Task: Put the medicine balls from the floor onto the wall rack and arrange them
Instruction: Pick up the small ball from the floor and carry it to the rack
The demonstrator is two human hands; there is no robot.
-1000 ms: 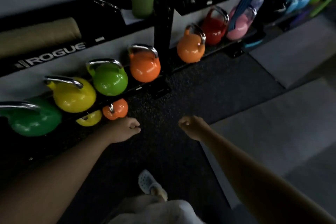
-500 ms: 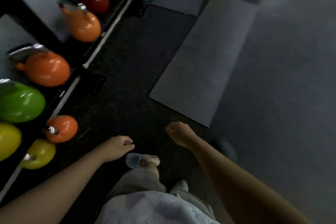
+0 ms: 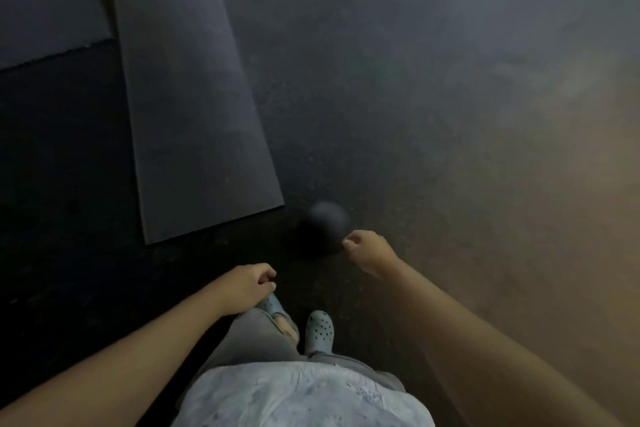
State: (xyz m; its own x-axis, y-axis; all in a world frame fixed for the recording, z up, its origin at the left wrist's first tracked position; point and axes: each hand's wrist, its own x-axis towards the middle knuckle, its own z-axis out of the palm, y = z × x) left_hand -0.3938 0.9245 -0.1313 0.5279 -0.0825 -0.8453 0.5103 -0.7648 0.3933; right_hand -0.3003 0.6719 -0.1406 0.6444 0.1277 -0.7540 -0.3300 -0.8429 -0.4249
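A dark medicine ball (image 3: 323,225) lies on the dim rubber floor just ahead of my feet, blurred. My right hand (image 3: 372,251) hovers beside it at its right edge, fingers curled shut and holding nothing. My left hand (image 3: 247,284) hangs lower and to the left, above my left foot, also curled shut and holding nothing. The wall rack is out of view.
A long grey mat (image 3: 194,104) lies on the floor ahead to the left, its near corner close to the ball. A second mat (image 3: 45,3) sits at the far left. My feet in light clogs (image 3: 319,329) stand below the hands.
The view has swung right, away from the kettlebell rack, which has left the frame. The dark ball has come into sight near my right hand. Both hands stay curled.
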